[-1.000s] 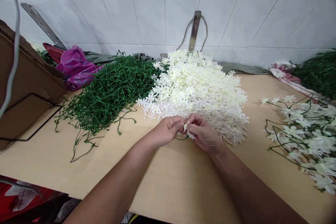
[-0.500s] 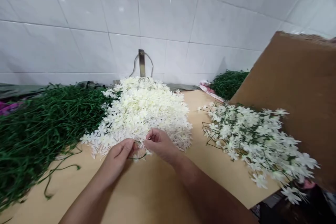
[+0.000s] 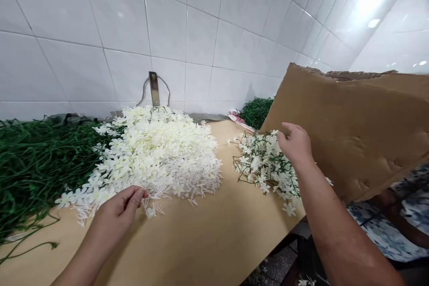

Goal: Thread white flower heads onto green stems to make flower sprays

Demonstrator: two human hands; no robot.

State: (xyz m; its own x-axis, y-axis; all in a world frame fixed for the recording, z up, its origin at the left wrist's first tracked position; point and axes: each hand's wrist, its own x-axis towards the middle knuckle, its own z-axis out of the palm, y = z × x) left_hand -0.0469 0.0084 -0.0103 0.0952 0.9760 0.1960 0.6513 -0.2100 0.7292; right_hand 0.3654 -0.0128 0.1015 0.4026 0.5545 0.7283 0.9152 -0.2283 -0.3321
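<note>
My left hand (image 3: pixel 125 205) is low at the front of a heap of white artificial blossoms (image 3: pixel 157 143), thumb and fingers pinched together. Whatever is between those fingertips, if anything, is hidden. A loose white blossom (image 3: pixel 150 211) lies on the table just beside them. My right hand (image 3: pixel 295 143) hovers at the far side of a pile of white flowers on green stems (image 3: pixel 264 161), with thumb and forefinger apart and nothing visible between them. Its forearm covers part of that pile.
Green plastic stems (image 3: pixel 43 156) are heaped at the left, with another green bundle (image 3: pixel 257 112) at the back. A cardboard sheet (image 3: pixel 335 129) leans on the right. Beyond the table (image 3: pixel 201 241), a person in patterned clothing (image 3: pixel 378 232) is partly visible. A metal strip (image 3: pixel 154 89) stands behind the blossoms.
My hands have parted. The right one has swung right to the stemmed flowers, and the green stem held between both hands is out of sight. The view has turned right.
</note>
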